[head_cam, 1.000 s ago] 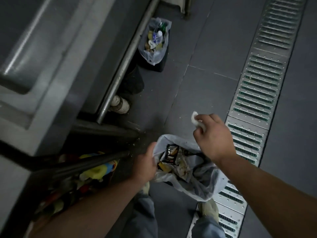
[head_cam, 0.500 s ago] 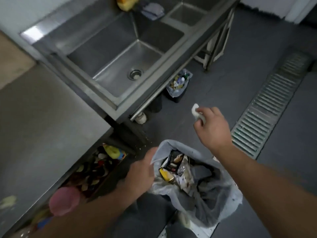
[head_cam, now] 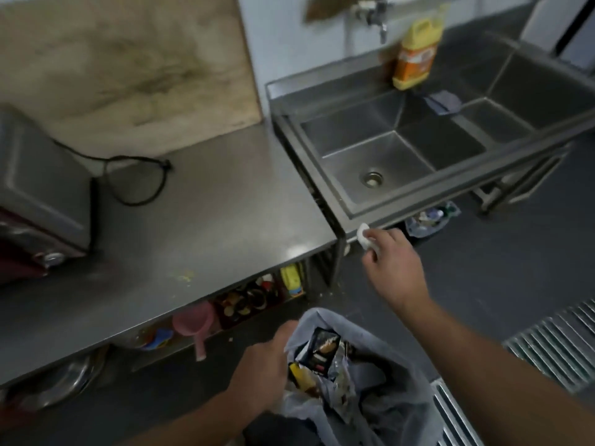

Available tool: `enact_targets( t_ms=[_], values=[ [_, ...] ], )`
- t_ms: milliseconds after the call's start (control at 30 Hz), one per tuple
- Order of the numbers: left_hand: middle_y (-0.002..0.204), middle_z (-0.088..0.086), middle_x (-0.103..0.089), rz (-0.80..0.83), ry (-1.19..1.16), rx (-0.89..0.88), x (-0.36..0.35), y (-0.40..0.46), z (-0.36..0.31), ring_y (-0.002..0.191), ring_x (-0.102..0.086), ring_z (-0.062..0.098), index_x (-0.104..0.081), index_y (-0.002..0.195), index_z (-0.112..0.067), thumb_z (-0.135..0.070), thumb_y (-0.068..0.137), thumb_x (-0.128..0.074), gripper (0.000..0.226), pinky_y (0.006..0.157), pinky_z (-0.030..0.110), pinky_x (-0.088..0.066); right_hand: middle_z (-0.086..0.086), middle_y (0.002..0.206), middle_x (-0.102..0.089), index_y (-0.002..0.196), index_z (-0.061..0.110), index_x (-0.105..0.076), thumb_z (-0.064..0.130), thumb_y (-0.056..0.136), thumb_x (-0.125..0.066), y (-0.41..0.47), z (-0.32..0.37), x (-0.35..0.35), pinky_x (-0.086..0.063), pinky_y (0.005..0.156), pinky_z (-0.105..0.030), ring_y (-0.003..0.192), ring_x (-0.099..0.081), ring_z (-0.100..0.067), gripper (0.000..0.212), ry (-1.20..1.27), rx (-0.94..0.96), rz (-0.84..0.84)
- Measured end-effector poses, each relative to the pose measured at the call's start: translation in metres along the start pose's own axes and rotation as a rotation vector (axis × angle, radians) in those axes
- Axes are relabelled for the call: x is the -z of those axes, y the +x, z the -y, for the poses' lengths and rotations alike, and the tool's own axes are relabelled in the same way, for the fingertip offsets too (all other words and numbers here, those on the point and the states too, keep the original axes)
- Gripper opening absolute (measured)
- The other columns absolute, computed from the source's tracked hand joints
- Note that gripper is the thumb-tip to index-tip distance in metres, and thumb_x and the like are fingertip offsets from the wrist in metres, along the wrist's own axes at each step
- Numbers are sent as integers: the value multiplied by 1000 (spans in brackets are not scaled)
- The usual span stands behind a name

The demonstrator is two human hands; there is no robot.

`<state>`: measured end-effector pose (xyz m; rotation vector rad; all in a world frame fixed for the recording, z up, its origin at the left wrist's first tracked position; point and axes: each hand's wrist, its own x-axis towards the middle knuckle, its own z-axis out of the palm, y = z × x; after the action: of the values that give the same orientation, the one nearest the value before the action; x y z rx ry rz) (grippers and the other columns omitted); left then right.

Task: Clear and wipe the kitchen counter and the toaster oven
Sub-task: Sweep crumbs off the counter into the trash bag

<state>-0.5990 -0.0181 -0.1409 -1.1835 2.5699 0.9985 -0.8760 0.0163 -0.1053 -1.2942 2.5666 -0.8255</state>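
Pinching a small white wad (head_cam: 364, 237) between the fingertips (head_cam: 375, 235), your right hand (head_cam: 394, 268) hung over the floor just off the corner of the kitchen counter (head_cam: 206, 226), while your left hand (head_cam: 264, 371) gripped the rim of the trash bag (head_cam: 370, 410), packed with wrappers. You looked to be between clearing and wiping; next you probably needed to bring the wad to the counter or drop it in the bag. The steel top showed yellow crumbs (head_cam: 185, 277) near its front edge; the toaster oven (head_cam: 42, 194) sat at its left end.

Single head view, high, looking down over counter (head_cam: 199, 220) and sink (head_cam: 418, 149)
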Motion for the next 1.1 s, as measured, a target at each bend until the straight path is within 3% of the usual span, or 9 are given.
enact_targets(
  t_ms=[167,367,467,567,733,867,1100],
  values=[
    [101,-1,-73,-99,-139,63,42,-45,81,84,-68,21,-31,139,-53,-24,94,-48,57,71,33,-51,-8,115,-59,125,15,-65,14,87,-60,7,106,-52,-49,82,-36,101,-59,-29,39,10,119,91],
    [123,-2,-69,-178,-185,71,79,-83,168,103,-67,16,-42,146,-37,-22,96,-54,53,87,19,-47,-7,111,-58,125,15,-65,13,86,-61,-2,230,-113,-50,84,-35,99,-60,-29,39,27,295,175],
    [110,1,-74,-187,-98,60,91,-103,208,91,-71,18,-44,147,-31,-37,89,-50,59,80,17,-48,-7,114,-58,129,16,-62,15,88,-60,-12,277,-134,-47,84,-32,103,-57,-27,41,-23,366,238],
    [88,0,-76,-314,-164,63,99,-123,242,68,-70,16,-58,132,-25,-36,86,-49,49,63,10,-41,-8,114,-58,129,16,-62,15,88,-60,-19,312,-153,-46,82,-31,102,-57,-29,41,-54,403,235],
    [105,-1,-74,-372,-248,263,100,-140,285,89,-70,23,-59,130,-36,-23,97,-54,36,70,16,-40,-11,114,-57,129,15,-62,15,88,-60,-30,343,-180,-42,78,-30,100,-57,-34,41,-106,420,217],
    [96,6,-73,-381,-325,411,100,-145,297,80,-68,28,-56,127,-36,-22,98,-50,33,66,32,-52,-11,115,-57,130,15,-62,15,90,-59,-29,350,-191,-35,75,-26,97,-57,-34,40,-122,430,226],
    [102,9,-72,-432,-317,520,102,-141,296,87,-68,33,-49,134,-33,-18,101,-45,37,74,42,-56,-11,121,-55,130,16,-61,16,91,-57,4,347,-199,-36,76,-29,100,-57,-37,39,-149,447,242]
  ],
)
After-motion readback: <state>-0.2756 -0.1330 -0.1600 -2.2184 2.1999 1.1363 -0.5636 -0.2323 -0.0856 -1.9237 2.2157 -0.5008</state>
